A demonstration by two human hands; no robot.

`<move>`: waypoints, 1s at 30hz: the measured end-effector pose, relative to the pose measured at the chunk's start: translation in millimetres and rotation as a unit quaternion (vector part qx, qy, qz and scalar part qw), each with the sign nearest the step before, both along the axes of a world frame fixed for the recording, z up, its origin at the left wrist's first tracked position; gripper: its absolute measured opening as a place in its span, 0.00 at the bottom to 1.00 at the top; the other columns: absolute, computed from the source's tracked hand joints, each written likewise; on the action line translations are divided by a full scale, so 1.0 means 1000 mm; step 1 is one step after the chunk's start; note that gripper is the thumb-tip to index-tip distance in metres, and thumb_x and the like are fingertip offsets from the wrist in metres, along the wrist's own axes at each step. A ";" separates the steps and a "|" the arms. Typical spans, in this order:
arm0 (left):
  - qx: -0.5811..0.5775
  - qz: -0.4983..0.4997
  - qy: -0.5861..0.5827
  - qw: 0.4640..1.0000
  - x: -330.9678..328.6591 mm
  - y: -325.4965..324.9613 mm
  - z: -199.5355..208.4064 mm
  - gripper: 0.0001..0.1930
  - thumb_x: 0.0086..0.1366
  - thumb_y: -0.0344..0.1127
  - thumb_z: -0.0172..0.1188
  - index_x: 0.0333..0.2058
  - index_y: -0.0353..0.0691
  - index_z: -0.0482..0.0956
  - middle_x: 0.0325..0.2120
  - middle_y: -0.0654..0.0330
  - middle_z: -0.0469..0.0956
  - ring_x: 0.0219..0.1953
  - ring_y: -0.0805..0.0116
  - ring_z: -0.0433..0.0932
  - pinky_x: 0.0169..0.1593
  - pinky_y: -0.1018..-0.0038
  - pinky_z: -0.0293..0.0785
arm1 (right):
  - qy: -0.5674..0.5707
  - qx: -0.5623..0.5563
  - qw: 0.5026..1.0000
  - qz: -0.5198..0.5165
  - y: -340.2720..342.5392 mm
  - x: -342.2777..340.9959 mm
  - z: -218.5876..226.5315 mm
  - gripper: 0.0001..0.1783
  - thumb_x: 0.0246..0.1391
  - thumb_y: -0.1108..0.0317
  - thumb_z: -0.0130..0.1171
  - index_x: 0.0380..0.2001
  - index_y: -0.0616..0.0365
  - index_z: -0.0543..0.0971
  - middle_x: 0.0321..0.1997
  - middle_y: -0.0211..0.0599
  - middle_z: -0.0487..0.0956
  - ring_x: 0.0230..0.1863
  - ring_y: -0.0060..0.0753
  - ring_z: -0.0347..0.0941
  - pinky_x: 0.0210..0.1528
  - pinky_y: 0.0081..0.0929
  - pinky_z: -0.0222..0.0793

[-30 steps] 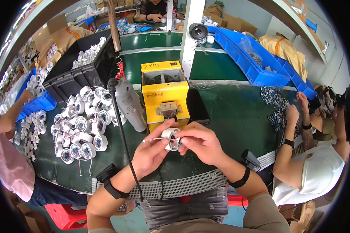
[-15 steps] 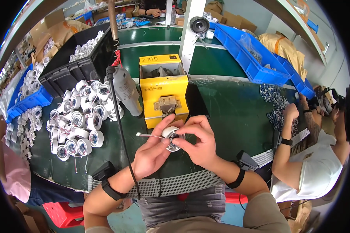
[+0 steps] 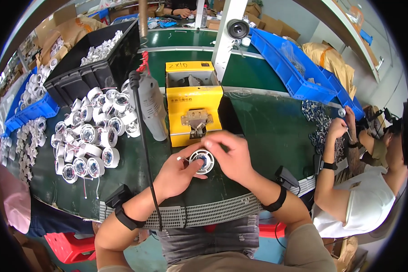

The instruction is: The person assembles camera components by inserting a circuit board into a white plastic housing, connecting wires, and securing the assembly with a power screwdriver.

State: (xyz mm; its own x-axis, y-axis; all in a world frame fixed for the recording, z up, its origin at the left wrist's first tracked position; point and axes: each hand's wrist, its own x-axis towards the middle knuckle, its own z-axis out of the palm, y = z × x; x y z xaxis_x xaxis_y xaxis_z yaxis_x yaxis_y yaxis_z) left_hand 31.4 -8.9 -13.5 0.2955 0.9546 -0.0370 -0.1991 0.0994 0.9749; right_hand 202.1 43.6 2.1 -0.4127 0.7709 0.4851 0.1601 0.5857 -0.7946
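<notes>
My left hand (image 3: 174, 174) holds a white round plastic housing (image 3: 208, 170) with its open face up. A small blue circuit board (image 3: 204, 158) sits inside it, and the left thumb lies over it. A short wire with a white connector (image 3: 179, 158) sticks out beside the left fingers. Bent over the housing's far edge, my right hand (image 3: 231, 154) has its thumb and fingers drawn together, slightly blurred; anything between the tips is too small to make out. Just beyond the fingertips stands a yellow machine (image 3: 192, 100) with a metal block (image 3: 197, 118) on its front.
Several similar white housings (image 3: 87, 133) lie piled at the left. A grey powered screwdriver (image 3: 152, 109) hangs beside the machine, its black cable (image 3: 145, 149) crossing my left forearm. A black bin (image 3: 81, 81) and a blue tray (image 3: 299, 68) stand farther off. A co-worker (image 3: 358, 195) works at the right.
The housing has turned its open face upward in my left hand, and the left thumb now rests inside. My right hand has moved from the housing's inside to its far edge, near the machine.
</notes>
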 end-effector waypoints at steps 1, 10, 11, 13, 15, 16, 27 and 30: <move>-0.004 0.006 -0.001 1.000 0.000 -0.001 -0.002 0.21 0.68 0.25 0.48 0.60 0.35 0.64 0.42 0.59 0.74 0.39 0.74 0.76 0.41 0.74 0.82 | -0.004 0.041 0.998 -0.038 0.004 -0.007 0.006 0.10 0.52 0.77 0.60 0.39 0.67 0.77 0.36 0.36 0.80 0.39 0.28 0.77 0.42 0.23 0.73; -0.048 0.007 0.004 0.999 -0.003 0.008 -0.013 0.16 0.66 0.23 0.44 0.52 0.31 0.68 0.45 0.53 0.73 0.46 0.62 0.76 0.45 0.63 0.82 | -0.006 -0.079 0.995 0.066 0.017 -0.103 0.028 0.41 0.49 0.67 0.66 0.62 0.62 0.56 0.49 0.44 0.74 0.48 0.35 0.75 0.52 0.31 0.69; -0.050 0.015 0.000 0.999 -0.006 0.008 -0.018 0.16 0.66 0.23 0.44 0.52 0.31 0.68 0.45 0.53 0.73 0.46 0.62 0.76 0.45 0.63 0.82 | 0.038 -0.055 0.994 0.082 0.016 -0.107 0.028 0.41 0.50 0.67 0.65 0.62 0.62 0.55 0.47 0.42 0.75 0.46 0.33 0.75 0.51 0.30 0.70; -0.055 0.010 0.011 0.998 -0.008 0.009 -0.024 0.15 0.66 0.25 0.45 0.51 0.31 0.68 0.44 0.54 0.73 0.45 0.62 0.76 0.44 0.65 0.82 | 0.165 -0.007 0.981 0.104 0.011 -0.101 0.036 0.38 0.56 0.73 0.54 0.64 0.60 0.45 0.40 0.43 0.74 0.37 0.30 0.73 0.43 0.30 0.71; -0.071 0.038 0.026 0.996 -0.006 0.010 -0.020 0.15 0.66 0.26 0.47 0.51 0.32 0.68 0.43 0.54 0.73 0.43 0.64 0.77 0.43 0.68 0.83 | 0.280 0.045 0.949 0.141 0.019 -0.095 0.047 0.39 0.56 0.70 0.50 0.65 0.60 0.42 0.37 0.44 0.74 0.31 0.31 0.72 0.39 0.30 0.71; -0.087 0.032 0.026 0.995 -0.005 0.011 -0.020 0.16 0.65 0.26 0.47 0.51 0.32 0.68 0.43 0.55 0.73 0.43 0.65 0.77 0.42 0.69 0.83 | 0.288 0.066 0.946 0.131 0.017 -0.089 0.056 0.37 0.55 0.69 0.50 0.63 0.60 0.45 0.33 0.44 0.74 0.28 0.31 0.71 0.34 0.28 0.71; -0.164 0.049 0.034 0.985 -0.007 0.012 -0.011 0.16 0.65 0.28 0.47 0.51 0.31 0.68 0.42 0.53 0.75 0.34 0.66 0.80 0.37 0.72 0.82 | 0.276 0.008 0.956 -0.097 0.038 -0.082 0.058 0.24 0.58 0.65 0.55 0.53 0.64 0.60 0.13 0.29 0.66 0.12 0.23 0.61 0.18 0.22 0.59; -0.155 0.049 0.035 0.986 -0.008 0.012 -0.014 0.16 0.65 0.28 0.47 0.51 0.31 0.68 0.42 0.52 0.75 0.34 0.66 0.81 0.37 0.73 0.82 | 0.273 0.002 0.957 -0.097 0.038 -0.082 0.056 0.23 0.59 0.66 0.54 0.53 0.63 0.60 0.13 0.30 0.66 0.12 0.23 0.62 0.18 0.22 0.59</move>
